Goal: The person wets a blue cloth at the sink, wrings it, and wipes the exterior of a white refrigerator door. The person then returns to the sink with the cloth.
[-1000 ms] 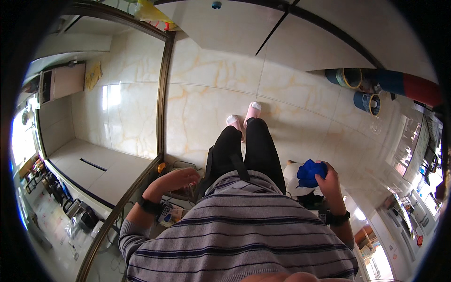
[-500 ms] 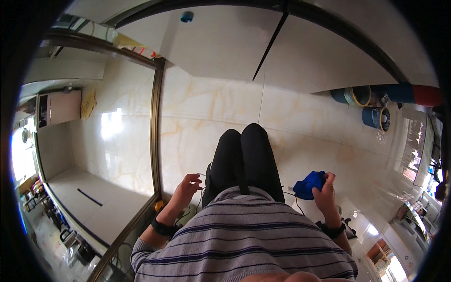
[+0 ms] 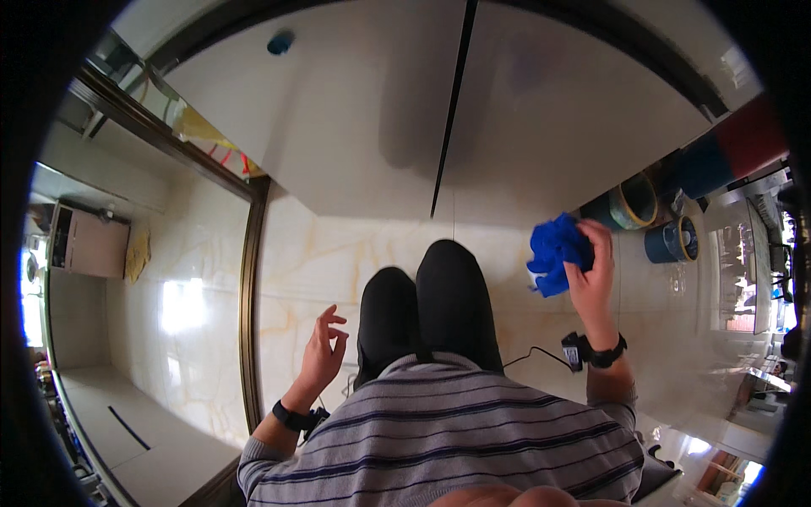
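Observation:
My right hand (image 3: 596, 264) grips a crumpled blue cloth (image 3: 559, 253) out in front of me on the right. The cloth hangs bunched between thumb and fingers, short of the large white panelled surface (image 3: 355, 127). That surface has a dark vertical gap between its two panels, and a small blue round object (image 3: 280, 42) sits on the left panel. Beside my left thigh, my left hand (image 3: 324, 348) holds nothing, its fingers bent loosely and apart. Both wrists wear black bands, and a thin cable runs from the right one.
On my left stands a brown metal frame (image 3: 252, 313) around a glossy doorway. Two blue bins stand at the right: a larger bin (image 3: 635, 203) and a smaller bin (image 3: 673, 241). Pale marbled tiles (image 3: 296, 253) cover the floor. A yellow cloth-like piece (image 3: 138, 253) lies beyond the frame.
I have moved nearer the white panels. My right hand has gone forward and up with the blue cloth, away from my hip. My left hand remains low beside my leg.

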### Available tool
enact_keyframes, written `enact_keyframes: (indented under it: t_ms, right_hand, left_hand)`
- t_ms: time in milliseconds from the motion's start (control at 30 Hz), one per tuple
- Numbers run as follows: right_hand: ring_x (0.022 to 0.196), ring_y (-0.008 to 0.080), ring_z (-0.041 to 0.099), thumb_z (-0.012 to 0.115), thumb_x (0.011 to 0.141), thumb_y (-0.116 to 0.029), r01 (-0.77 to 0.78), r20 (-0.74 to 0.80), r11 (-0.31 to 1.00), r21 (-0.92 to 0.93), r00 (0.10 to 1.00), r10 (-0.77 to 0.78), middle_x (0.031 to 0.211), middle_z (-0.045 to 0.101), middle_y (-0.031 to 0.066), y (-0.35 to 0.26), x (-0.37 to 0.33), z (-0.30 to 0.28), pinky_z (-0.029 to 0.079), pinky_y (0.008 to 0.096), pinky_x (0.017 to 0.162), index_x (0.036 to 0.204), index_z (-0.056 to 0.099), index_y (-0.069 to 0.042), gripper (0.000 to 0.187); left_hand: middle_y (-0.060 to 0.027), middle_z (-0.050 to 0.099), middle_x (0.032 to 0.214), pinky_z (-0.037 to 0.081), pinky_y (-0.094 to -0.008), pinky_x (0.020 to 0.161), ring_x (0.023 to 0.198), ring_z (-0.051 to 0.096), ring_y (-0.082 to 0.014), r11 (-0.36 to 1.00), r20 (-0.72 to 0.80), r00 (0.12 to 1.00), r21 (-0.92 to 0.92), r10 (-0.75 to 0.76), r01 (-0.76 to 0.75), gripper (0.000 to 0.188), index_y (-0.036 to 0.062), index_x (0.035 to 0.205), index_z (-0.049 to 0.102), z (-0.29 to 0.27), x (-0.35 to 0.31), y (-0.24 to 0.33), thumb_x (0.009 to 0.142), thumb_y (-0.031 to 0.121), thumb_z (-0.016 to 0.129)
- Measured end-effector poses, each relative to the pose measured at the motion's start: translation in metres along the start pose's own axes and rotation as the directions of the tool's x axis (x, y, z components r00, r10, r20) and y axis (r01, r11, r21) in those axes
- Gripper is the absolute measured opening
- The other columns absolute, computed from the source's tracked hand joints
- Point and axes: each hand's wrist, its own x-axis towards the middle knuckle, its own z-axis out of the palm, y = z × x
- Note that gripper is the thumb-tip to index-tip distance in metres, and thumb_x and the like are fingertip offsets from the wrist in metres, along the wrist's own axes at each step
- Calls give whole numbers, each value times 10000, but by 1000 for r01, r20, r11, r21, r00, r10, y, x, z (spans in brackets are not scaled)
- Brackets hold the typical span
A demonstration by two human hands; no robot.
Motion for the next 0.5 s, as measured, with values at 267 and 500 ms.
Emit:
enact_keyframes:
  t_ms: [267,500]
  right_hand:
    - [1048,252,528,652,638,102,380,-323,872,-310,820,-472,1181,499,85,-24,126,8,472,325,822,1137,681,-172,571]
    - [1116,237,523,695,729,-54,410,-329,623,-667,588,-739,1328,515,37,-32,233,44,375,371,981,1226,641,-301,558]
  left_hand:
    - [-127,597,1040,530,-332,750,784,646,-216,999,-5,999,-25,34,-34,358,24,1224,492,-2,17,-18,871,-23,518]
    - [-124,631,953,516,-370,726,841,634,-294,998,45,997,21,64,-65,251,55,1120,560,-4,41,-30,876,14,515]
